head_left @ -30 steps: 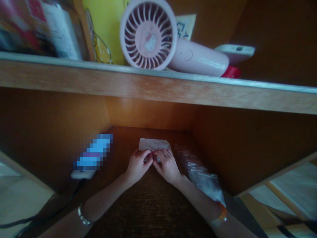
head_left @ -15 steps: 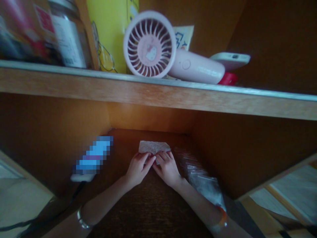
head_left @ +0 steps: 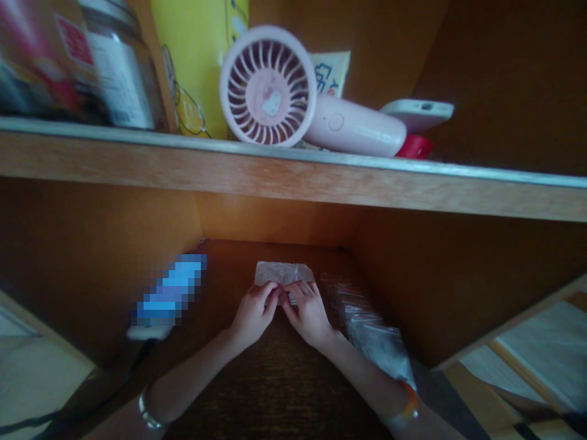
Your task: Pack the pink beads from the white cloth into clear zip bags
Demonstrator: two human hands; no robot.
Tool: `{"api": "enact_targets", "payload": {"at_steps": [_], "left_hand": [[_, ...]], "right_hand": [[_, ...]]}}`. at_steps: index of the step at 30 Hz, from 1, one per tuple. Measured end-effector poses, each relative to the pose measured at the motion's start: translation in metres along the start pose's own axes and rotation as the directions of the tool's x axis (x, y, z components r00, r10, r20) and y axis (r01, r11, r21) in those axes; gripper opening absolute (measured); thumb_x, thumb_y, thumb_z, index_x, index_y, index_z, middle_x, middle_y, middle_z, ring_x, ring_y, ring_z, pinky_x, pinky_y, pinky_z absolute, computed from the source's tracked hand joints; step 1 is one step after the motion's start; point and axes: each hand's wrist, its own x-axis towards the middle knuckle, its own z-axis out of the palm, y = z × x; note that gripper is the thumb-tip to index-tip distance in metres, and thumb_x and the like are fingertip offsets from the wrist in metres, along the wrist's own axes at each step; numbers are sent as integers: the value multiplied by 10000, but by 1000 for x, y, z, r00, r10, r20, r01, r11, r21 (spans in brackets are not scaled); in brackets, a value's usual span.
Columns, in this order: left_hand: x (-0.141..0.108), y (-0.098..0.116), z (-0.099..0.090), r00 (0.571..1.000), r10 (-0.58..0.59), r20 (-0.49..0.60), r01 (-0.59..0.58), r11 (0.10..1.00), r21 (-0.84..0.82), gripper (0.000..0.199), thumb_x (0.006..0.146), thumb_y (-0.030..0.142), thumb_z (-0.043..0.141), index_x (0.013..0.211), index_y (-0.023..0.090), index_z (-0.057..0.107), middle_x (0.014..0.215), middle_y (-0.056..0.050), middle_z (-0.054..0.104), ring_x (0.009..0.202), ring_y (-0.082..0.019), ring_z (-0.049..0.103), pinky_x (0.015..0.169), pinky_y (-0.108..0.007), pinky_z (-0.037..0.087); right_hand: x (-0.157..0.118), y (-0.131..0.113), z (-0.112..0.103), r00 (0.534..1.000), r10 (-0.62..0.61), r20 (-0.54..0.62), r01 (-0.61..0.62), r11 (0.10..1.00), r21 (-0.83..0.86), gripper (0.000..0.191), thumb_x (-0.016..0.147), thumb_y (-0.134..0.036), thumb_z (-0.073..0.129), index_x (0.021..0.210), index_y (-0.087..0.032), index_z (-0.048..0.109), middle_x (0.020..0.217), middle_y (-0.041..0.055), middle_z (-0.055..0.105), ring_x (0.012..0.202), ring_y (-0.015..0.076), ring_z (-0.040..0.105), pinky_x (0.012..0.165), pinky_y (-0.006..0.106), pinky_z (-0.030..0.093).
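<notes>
A small clear plastic bag (head_left: 284, 273) lies on the dark wooden surface (head_left: 270, 379), its far part showing beyond my fingers. My left hand (head_left: 257, 310) pinches the bag's near edge from the left. From the right, my right hand (head_left: 308, 307) is closed on the same edge, the fingertips of both hands nearly touching. Whether anything small sits between the fingertips cannot be made out. A fanned row of similar clear bags (head_left: 378, 336) lies to the right, beside my right forearm.
On the left a phone with a blurred screen (head_left: 172, 290) leans on a white stand with a black cable. Above runs a shelf edge (head_left: 293, 177) bearing a pink fan (head_left: 268, 85), a jar (head_left: 121, 73), a yellow item (head_left: 197, 61) and a white device (head_left: 419, 113).
The view has shifted slightly. My thumbs have drawn in a little at the bag's near edge, and both hands still hold it.
</notes>
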Motion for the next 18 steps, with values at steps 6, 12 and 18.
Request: {"api": "enact_targets", "payload": {"at_steps": [6, 12, 18], "left_hand": [[-2, -2, 3, 998, 60, -22, -60, 998, 21, 144, 855, 148, 474, 966, 188, 557, 923, -56, 680, 796, -192, 632, 767, -339, 496], [-1, -2, 1, 997, 70, -17, -69, 997, 17, 136, 819, 124, 523, 933, 188, 559, 862, -43, 674, 768, -189, 620, 718, -325, 503], [-1, -1, -1, 991, 127, -31, -125, 991, 44, 203, 759, 97, 580, 939, 189, 563, 798, -32, 672, 721, -185, 616, 703, -327, 497]], "right_hand": [[0, -1, -1, 999, 40, 10, -41, 996, 84, 99, 882, -172, 451, 857, -164, 546, 823, 50, 629, 788, 203, 557, 750, 334, 354], [-1, -1, -2, 998, 37, 49, -41, 994, 103, 72, 859, -169, 470, 853, -166, 541, 840, 55, 628, 814, 213, 557, 770, 348, 362], [-1, 0, -2, 996, 59, 63, -64, 994, 85, 105, 879, -179, 447, 868, -164, 550, 844, 66, 637, 825, 218, 569, 770, 358, 368]]}}
